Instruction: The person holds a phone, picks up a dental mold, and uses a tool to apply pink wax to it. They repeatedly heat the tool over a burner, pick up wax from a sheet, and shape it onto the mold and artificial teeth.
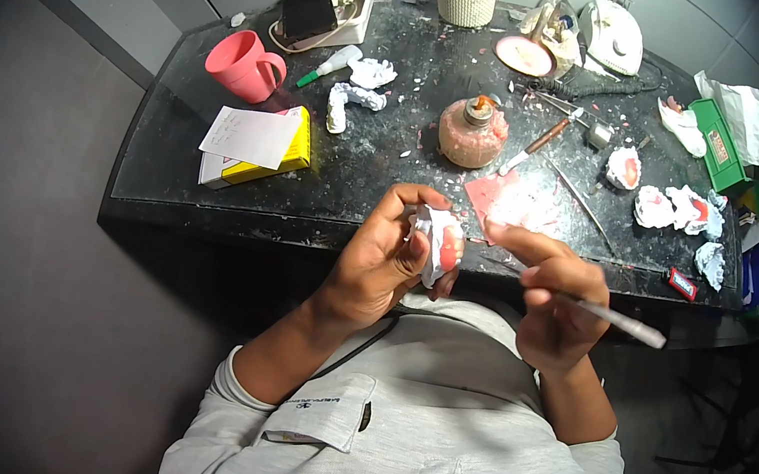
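My left hand (377, 262) is closed around a white plaster dental cast (433, 231) that carries pink wax and a row of teeth, held up in front of the desk's near edge. In my right hand (567, 296) is a slim metal wax carver (628, 326), its thick handle end pointing out to the right. The carver's other end points toward the cast, with a gap between them. Beyond my hands a pink wax sheet (485, 198) lies on the desk under bright light. A spirit lamp (471, 138) smeared with wax stands just behind it.
A wooden-handled wax knife (547, 142) and a thin metal tool (583, 207) lie near the sheet. Several plaster pieces (654, 207) and a red lighter (682, 283) sit on the right. Leftward are a pink mug (245, 66), a yellow box (294, 146) and a green-tipped tube (328, 67).
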A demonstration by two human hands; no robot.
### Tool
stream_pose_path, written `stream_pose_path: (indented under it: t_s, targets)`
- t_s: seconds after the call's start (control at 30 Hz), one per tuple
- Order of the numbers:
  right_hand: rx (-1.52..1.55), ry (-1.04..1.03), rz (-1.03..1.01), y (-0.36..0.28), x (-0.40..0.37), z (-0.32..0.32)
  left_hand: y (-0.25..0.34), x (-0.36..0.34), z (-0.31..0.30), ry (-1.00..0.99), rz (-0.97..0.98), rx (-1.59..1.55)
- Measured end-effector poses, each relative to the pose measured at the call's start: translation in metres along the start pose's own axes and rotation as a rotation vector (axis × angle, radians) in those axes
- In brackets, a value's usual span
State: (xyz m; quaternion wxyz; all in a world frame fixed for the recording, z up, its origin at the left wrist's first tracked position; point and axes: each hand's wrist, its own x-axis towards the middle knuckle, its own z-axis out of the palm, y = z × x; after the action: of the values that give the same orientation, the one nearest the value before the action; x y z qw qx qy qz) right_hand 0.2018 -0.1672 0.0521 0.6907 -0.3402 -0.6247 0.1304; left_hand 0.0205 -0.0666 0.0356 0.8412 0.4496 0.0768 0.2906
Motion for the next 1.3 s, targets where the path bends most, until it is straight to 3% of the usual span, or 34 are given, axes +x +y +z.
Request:
stream_pose_path:
  t_s: [0.03,0.3,0.47,0.53,0.6,0.67,0.73,0.77,0.8,0.87,0.9,1.13,1.3]
  targets:
    - [-0.105,-0.114,-0.065,0.000,0.003,-0.002,-0.002,0.000,0.001,-0.001,0.038,-0.010]
    - [-0.211,-0.118,-0.068,0.002,0.006,0.005,0.000,-0.003,-0.005,-0.074,-0.088,-0.104]
    - [-0.351,-0.273,-0.091,-0.002,0.008,0.002,-0.001,-0.003,-0.002,-0.039,-0.082,-0.109]
    - [-0.244,-0.272,-0.127,0.000,0.003,-0.001,-0.001,-0.003,-0.004,-0.003,-0.068,-0.053]
    - [0.022,-0.191,0.037,-0.005,-0.001,-0.002,-0.001,-0.004,-0.006,-0.014,-0.065,-0.047]
    - [0.006,-0.117,0.006,-0.003,0.007,0.004,-0.002,-0.004,-0.005,-0.026,-0.067,-0.043]
    - [-0.394,-0.263,-0.050,-0.001,0.009,0.004,-0.002,-0.003,-0.001,0.004,-0.069,-0.071]
    - [-0.396,-0.322,-0.081,-0.003,0.007,0.001,-0.006,-0.002,-0.005,0.001,-0.068,-0.069]
    - [-0.396,-0.320,-0.086,-0.004,0.005,0.001,-0.009,0.000,-0.010,0.027,-0.055,-0.054]
    - [-0.056,-0.182,-0.019,-0.006,-0.001,0.003,-0.012,-0.001,-0.015,0.057,-0.043,-0.037]
    - [-0.070,-0.104,-0.042,-0.004,0.002,0.004,-0.008,-0.002,-0.008,0.050,-0.052,-0.062]
    - [-0.090,-0.103,0.093,-0.007,0.005,0.004,0.001,-0.002,0.007,0.118,-0.143,-0.073]
    - [-0.087,-0.126,0.068,-0.006,0.006,0.003,0.004,-0.003,0.007,0.094,-0.187,-0.188]
